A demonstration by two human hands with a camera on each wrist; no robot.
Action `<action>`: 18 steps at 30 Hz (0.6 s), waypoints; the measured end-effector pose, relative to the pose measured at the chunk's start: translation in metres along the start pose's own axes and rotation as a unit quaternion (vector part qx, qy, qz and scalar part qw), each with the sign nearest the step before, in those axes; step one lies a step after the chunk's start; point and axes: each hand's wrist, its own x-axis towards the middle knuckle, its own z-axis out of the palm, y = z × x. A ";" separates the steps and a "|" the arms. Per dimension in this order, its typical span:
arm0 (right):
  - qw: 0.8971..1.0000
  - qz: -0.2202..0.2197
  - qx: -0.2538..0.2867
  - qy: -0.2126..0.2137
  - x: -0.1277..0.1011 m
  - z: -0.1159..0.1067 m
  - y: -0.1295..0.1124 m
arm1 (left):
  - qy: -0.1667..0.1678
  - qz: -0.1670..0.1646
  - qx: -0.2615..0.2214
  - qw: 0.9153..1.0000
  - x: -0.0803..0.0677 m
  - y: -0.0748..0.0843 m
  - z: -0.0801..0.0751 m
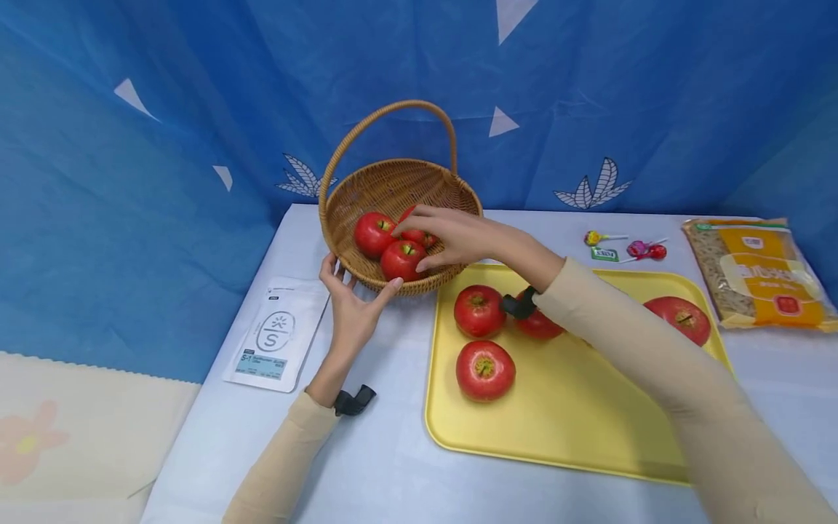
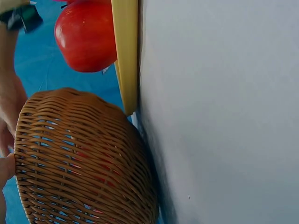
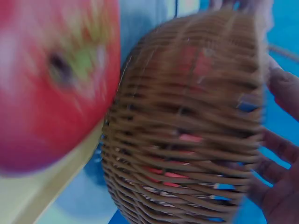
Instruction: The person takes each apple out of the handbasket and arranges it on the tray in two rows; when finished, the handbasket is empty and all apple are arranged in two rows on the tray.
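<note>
A wicker basket (image 1: 399, 175) with a tall arched handle holds several red apples (image 1: 374, 234), one of them partly behind my right hand. My left hand (image 1: 353, 313) grips the basket's near left rim, its thumb at the front and its fingers round the side. Inside the rim, my right hand (image 1: 455, 231) reaches over the apples with fingers extended and spread, the thumb beside the front apple (image 1: 401, 262). In the left wrist view, red shows through the weave of the basket (image 2: 79, 149). The right wrist view is blurred, with the right hand (image 3: 282, 186) beyond the basket.
Right of the basket lies a yellow tray (image 1: 556, 437) bearing several more apples (image 1: 486, 371), partly under my right forearm. A white pouch (image 1: 275, 335) lies at left. Lollipops (image 1: 638, 249) and an orange bag of grain (image 1: 762, 273) are at the back right, before a blue curtain.
</note>
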 end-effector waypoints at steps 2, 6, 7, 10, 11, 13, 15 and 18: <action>0.999 0.020 0.002 -0.025 0.013 0.003 0.008 | 0.000 0.001 -0.002 1.000 0.000 0.000 0.000; 0.997 0.036 0.005 -0.072 0.031 0.013 0.020 | 0.002 0.004 -0.004 1.000 0.000 0.000 0.000; 0.996 0.038 0.004 -0.082 0.034 0.015 0.022 | 0.001 0.005 -0.005 1.000 0.000 0.000 0.000; 0.993 0.041 -0.005 -0.108 0.041 0.022 0.025 | -0.002 0.001 -0.009 1.000 0.001 0.001 0.001; 0.992 0.043 -0.007 -0.114 0.043 0.024 0.026 | -0.003 -0.001 -0.010 1.000 0.001 0.002 0.000; 0.991 0.044 -0.006 -0.124 0.046 0.028 0.026 | -0.005 -0.006 -0.013 1.000 0.001 0.006 0.000; 0.991 0.041 -0.002 -0.130 0.050 0.031 0.027 | -0.007 -0.011 -0.015 1.000 0.000 0.014 -0.002; 0.990 0.043 0.002 -0.133 0.053 0.034 0.029 | -0.012 -0.017 -0.015 1.000 -0.002 0.027 -0.002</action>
